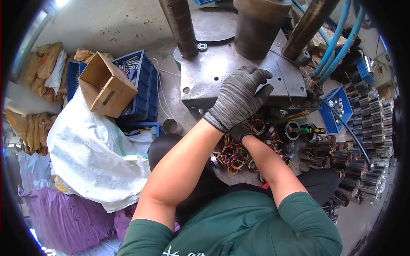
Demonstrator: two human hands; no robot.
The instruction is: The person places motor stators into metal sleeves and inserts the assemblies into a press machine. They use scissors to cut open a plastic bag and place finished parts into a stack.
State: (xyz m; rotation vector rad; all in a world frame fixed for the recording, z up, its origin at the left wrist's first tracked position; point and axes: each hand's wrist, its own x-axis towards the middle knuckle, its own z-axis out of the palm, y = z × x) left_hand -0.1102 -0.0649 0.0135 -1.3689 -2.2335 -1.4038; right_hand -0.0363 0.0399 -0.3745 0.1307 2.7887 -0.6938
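Note:
My left hand (241, 94), in a grey striped knit glove, is over the near part of a steel press plate (198, 79). Its fingers are slightly bent, the thumb stands apart from them, and nothing shows between. Lower down and partly behind it is my right hand (239, 131) in a dark glove; its fingers are hidden. Just beyond my left hand rises a thick steel ram (258, 36) between two round columns (179, 27). A small bearing ring (202, 46) lies by the left column. To the right of my left hand, a thin dark rod (283, 81) crosses the plate.
Below the plate are wound coils with coloured wires (235, 158) and a green-handled screwdriver (305, 131). Metal cylinders (367, 128) and a blue bin (337, 109) crowd the right. At left are a wooden box (106, 87), a blue crate (147, 85) and a white sack (89, 149).

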